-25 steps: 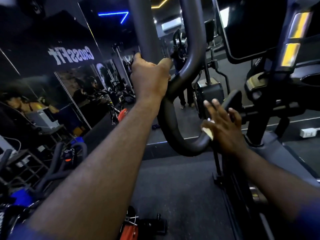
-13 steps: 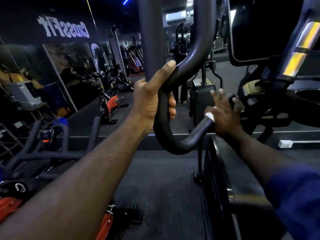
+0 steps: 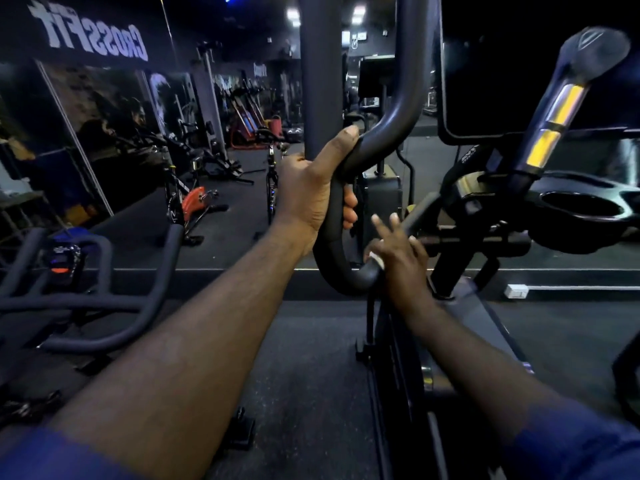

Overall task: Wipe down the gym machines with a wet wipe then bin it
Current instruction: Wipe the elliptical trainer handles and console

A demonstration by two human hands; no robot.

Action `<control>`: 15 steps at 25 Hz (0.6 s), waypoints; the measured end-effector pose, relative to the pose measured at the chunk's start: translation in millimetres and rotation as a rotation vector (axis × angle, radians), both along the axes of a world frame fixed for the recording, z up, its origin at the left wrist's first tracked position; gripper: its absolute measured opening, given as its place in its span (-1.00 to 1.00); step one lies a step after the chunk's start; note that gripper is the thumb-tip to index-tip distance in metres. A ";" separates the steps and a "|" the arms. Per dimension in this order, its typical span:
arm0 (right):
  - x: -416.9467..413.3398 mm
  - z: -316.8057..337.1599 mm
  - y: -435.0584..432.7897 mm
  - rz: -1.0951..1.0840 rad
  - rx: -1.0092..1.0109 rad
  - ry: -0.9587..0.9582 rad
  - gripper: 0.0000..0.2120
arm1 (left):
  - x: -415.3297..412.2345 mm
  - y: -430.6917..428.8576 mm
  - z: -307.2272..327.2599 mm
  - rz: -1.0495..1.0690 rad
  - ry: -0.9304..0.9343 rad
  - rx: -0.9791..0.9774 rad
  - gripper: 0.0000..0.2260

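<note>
The dark grey curved tubular handlebar (image 3: 331,247) of the gym machine loops down between both hands. The left hand (image 3: 310,194) grips its bend, fingers wrapped round, thumb up along the tube. The right hand (image 3: 400,252) presses on the loop's lower end, two fingers straight, others unclear. The white wet wipe (image 3: 376,258) lies under that palm, one edge showing. Since half a second ago the right hand and wipe have slid down toward the bend, while the left grip is unchanged.

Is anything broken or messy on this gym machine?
Nothing stands out. The left hand grips the curved handlebar, and the right hand presses a white wipe against its lower bend.
</note>
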State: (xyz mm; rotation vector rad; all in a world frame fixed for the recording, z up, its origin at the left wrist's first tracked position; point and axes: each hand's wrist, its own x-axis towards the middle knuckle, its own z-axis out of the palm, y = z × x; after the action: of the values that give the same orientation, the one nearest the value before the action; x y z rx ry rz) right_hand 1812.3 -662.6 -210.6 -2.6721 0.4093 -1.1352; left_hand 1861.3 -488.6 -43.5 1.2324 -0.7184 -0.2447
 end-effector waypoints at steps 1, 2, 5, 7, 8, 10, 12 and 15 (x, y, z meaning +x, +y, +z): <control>-4.7 -4.3 18.4 0.028 0.006 0.003 -0.73 | 1.1 0.3 -1.7 0.008 -0.022 -0.008 -0.63; -8.6 -5.7 33.3 0.036 0.019 0.026 -0.61 | 2.7 -1.1 -4.2 0.024 -0.043 -0.019 -0.63; -17.3 0.1 59.4 -0.009 0.109 0.105 -0.36 | 8.0 -6.4 -8.2 0.130 -0.114 -0.065 -0.69; -25.4 8.6 72.0 -0.027 0.147 0.107 -0.32 | 11.2 -8.5 -7.4 0.190 -0.163 -0.100 -0.73; -31.6 13.2 80.2 -0.041 0.147 0.108 -0.29 | 11.7 -8.9 -6.4 0.207 -0.183 -0.084 -0.68; -45.6 18.8 91.3 0.008 0.227 0.104 -0.25 | 12.6 -6.7 -9.9 0.279 -0.272 0.057 -0.48; -64.9 21.8 91.1 0.172 0.423 0.145 -0.32 | 9.6 -2.5 -16.0 0.466 -0.499 0.184 -0.38; -99.3 36.4 94.3 0.152 0.671 -0.023 -0.59 | -4.9 7.9 -15.6 0.631 -1.053 0.056 -0.44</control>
State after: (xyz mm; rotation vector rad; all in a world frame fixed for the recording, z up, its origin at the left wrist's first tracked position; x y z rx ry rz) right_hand 1713.0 -568.3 -174.2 -2.0608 0.4710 -0.7976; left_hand 1856.4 -480.7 -59.1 1.5518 -1.1501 0.9816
